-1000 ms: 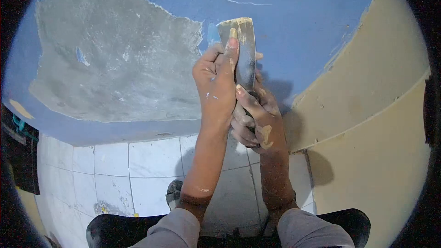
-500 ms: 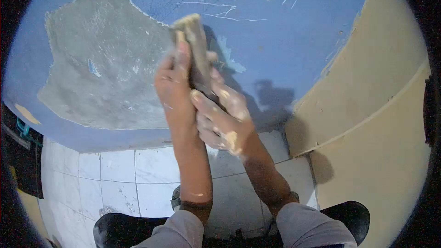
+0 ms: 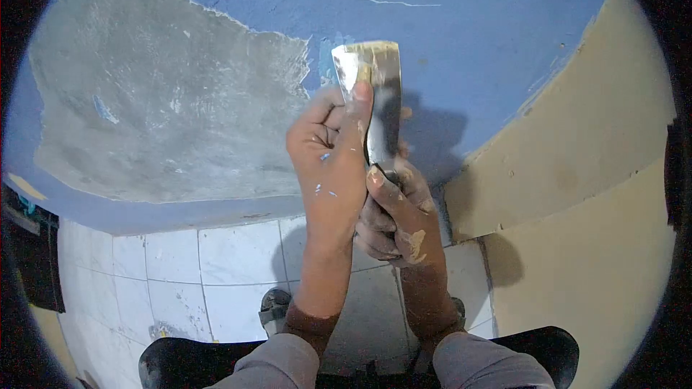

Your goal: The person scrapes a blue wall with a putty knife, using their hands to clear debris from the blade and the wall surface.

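In front of the wall I hold a putty knife (image 3: 386,108) upright, its wide metal blade pointing up. Pale yellowish filler coats the blade's top edge. My right hand (image 3: 400,212) is closed round the handle at the lower end, mostly hiding it; dried filler sticks to the skin. My left hand (image 3: 335,151) is closed on the blade's left side, thumb laid along its face with a dab of filler at the tip. The left fingers behind the blade are partly hidden. Blue and white flecks mark the back of this hand.
Behind the hands is a blue wall (image 3: 490,50) with a large grey bare patch (image 3: 173,101) at left and scratched white lines above. A beige wall (image 3: 577,158) stands at right. White floor tiles (image 3: 238,256) and a sandalled foot (image 3: 274,308) lie below. A dark object (image 3: 32,252) is at far left.
The putty knife has turned so its blade face shows more fully, and both hands have shifted right in view. My left thumb still lies on the blade. The view has moved a little.
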The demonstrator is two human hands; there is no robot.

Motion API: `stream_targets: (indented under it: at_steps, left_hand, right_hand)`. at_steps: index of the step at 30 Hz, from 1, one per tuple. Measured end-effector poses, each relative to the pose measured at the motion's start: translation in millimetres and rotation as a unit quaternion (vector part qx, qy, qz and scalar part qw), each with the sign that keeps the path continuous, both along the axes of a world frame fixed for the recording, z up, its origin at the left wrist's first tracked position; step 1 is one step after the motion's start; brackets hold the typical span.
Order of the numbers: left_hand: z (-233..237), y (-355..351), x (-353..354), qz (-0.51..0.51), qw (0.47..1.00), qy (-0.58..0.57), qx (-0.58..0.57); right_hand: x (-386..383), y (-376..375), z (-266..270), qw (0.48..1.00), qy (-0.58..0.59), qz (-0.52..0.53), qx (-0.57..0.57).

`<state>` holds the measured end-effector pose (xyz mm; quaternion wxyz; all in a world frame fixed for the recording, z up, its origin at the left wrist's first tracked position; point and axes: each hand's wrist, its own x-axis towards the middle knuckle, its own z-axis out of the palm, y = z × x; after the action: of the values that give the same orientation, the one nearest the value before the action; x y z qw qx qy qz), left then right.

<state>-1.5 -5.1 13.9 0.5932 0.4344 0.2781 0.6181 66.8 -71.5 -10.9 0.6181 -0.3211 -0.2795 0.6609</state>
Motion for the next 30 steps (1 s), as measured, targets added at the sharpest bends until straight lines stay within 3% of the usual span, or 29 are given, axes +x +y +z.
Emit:
stream_targets:
  at_steps: [6,10,26,30]
  left_hand:
    - [4,8,0,0.032,0.998,-0.001,0.05]
    - [10,5,3,0.026,0.999,-0.011,0.031]
    - [12,4,6,0.022,0.998,-0.06,0.025]
    - [12,7,3,0.124,0.988,-0.011,0.088]
  right_hand:
    - [-1,7,3,0.995,-0.077,-0.02,0.059]
    - [-2,8,8,0.999,-0.004,-0.024,0.032]
    - [-1,5,15,0.997,-0.063,-0.022,0.03]
    - [4,15,16,0.98,-0.167,-0.019,0.107]
